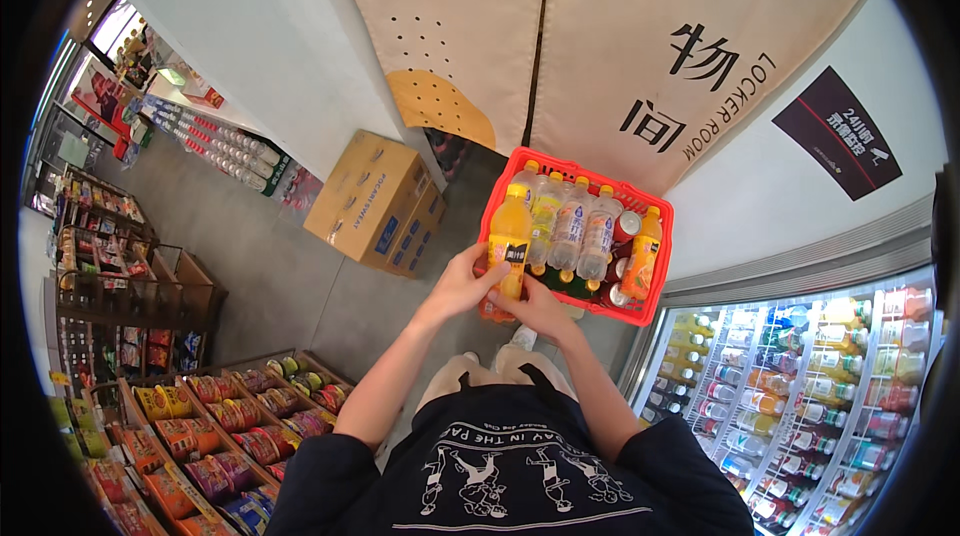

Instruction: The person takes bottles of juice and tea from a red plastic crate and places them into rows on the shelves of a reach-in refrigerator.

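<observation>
My left hand (pixel 463 282) grips an upright plastic bottle of orange juice (pixel 509 224) with a yellow cap, thumb across its front. Low on the same bottle, the fingers of my right hand (pixel 544 309) press against its base. The bottle stands out in front of the left side of a red plastic shopping basket (pixel 663 266). Inside that basket, several transparent bottles (pixel 574 232) with yellow caps lie in a row. To their right are drink cans (pixel 627 225) and another orange drink bottle (pixel 642 254). Green bottles (pixel 559 280) show partly beneath the row.
Stacked cardboard cartons (pixel 364 194) stand on the floor left of the basket. A beige fabric curtain (pixel 465 3) hangs beyond it. At right is a lit drinks refrigerator (pixel 772 401). Instant-noodle tubs (pixel 214 416) fill a wooden shelf at lower left, near a snack rack (pixel 142 292).
</observation>
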Demonstrator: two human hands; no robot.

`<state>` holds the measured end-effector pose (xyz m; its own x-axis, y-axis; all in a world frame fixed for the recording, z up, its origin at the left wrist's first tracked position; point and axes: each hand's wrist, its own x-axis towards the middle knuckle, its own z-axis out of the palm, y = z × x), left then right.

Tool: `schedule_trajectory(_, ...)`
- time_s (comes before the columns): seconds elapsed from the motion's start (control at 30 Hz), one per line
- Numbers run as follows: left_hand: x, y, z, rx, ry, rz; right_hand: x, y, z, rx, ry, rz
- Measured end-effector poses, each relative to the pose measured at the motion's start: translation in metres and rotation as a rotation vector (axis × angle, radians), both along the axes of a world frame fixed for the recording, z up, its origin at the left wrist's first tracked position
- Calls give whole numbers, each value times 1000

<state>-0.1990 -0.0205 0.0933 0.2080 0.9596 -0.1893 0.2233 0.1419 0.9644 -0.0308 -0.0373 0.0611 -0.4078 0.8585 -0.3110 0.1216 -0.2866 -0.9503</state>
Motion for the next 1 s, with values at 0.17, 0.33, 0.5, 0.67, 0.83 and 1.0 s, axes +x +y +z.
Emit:
schedule_trajectory(0.17,25,49,-5,-135,114,-9,18,45,-8,-105,-116,-51)
schedule_trajectory(0.33,39,88,-27,-103,142,18,20,80,-28,79,-255,-212)
schedule_trajectory(0.5,32,107,-43,-77,298,-31,15,93,-36,137,-387,-239)
schedule_trajectory(0.67,33,111,-41,-46,328,-20,13,103,-43,-4,-450,-179)
schedule_trajectory(0.83,31,116,-48,-95,327,-28,10,105,-39,-49,-457,-185)
schedule_trajectory(1.0,31,119,-60,-60,309,-19,8,108,-47,54,-525,-221)
